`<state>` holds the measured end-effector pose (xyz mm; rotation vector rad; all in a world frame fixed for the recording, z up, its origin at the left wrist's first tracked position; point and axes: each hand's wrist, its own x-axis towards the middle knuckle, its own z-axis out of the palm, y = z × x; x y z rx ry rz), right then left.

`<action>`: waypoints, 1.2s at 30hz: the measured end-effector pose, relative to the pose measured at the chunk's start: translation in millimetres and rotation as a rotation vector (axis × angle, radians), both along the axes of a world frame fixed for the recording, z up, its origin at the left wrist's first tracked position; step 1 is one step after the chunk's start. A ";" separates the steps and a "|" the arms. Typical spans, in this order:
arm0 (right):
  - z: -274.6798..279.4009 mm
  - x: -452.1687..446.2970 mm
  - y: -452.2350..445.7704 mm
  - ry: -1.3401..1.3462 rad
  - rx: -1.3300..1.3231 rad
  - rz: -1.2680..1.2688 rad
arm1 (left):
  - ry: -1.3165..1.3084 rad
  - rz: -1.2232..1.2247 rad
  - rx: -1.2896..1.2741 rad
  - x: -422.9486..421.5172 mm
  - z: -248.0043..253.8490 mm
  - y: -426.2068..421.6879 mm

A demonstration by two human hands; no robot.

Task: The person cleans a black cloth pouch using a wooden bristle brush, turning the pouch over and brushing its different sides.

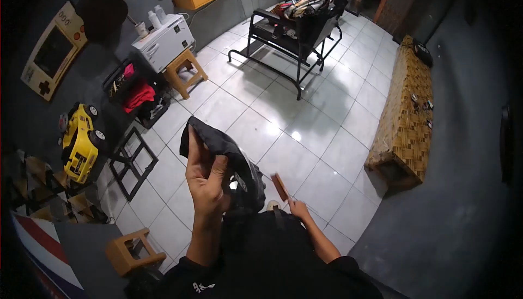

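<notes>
My left hand (206, 182) is raised at the centre left, its fingers and thumb closed on a black cloth item (239, 163) that looks like a cap or bag. The dark fabric covers part of the fingers and hangs down to the right. Lower and to the right, my right hand (298, 209) grips the pale handle of a brush (280, 187) with a reddish-brown head. The brush points up and left, apart from the black item.
A black metal-framed chair (299, 32) holding cloths stands ahead. At right is a long woven bench (403, 119). On the left are a small white cabinet (163, 46), brown stools (185, 73), a black frame (133, 163) and a yellow toy car (81, 144).
</notes>
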<state>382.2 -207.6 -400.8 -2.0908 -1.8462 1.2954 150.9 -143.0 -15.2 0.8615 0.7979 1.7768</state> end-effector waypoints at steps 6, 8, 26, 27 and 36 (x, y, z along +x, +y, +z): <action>188.0 -53.5 55.0 0.883 0.184 -0.289 | 0.254 -0.276 -0.208 -4.3 -19.4 -2.0; 236.0 -56.5 57.1 1.212 -0.005 -0.259 | 0.311 -0.380 -0.269 -2.9 -20.0 -6.3; 253.1 -71.3 57.1 0.758 0.628 -0.358 | 0.747 -0.339 -0.386 13.8 -78.0 -15.0; 251.8 -70.1 55.6 0.735 0.599 -0.378 | 0.783 -0.311 -0.422 19.3 -68.8 -17.5; 250.1 -57.2 56.4 0.744 0.634 -0.356 | 0.918 -0.177 -0.355 27.6 -93.1 -14.8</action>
